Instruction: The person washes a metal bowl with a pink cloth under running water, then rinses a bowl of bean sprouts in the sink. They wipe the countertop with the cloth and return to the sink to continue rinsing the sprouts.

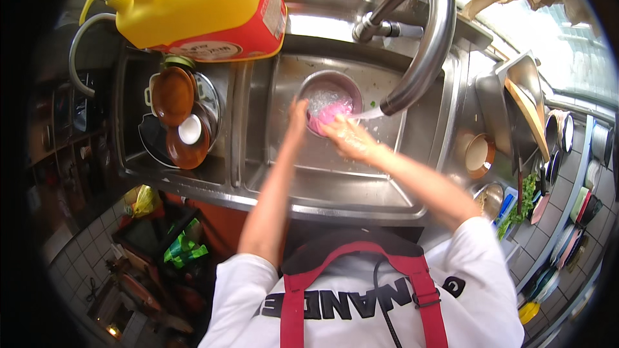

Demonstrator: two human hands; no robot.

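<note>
A round metal pot (333, 79) stands in the right basin of a stainless steel sink (309, 169), with water in it. Water runs from the curved faucet (425, 67) towards the pot's right side. My right hand (349, 138) presses a pink cloth or sponge (333, 113) inside the pot near its lower rim; the fingers are wet. At the pot's left rim is my left hand (298, 112), slightly blurred; its fingertips are partly hidden, and its grip on the rim cannot be made out.
Brown bowls (171, 96), a small white cup (190, 129) and pans fill the left basin. A large yellow pump jug (193, 5) stands behind it. To the right are a brown-rimmed bowl (479, 155), a metal bowl (491, 199), leafy greens (521, 208) and racks of dishes.
</note>
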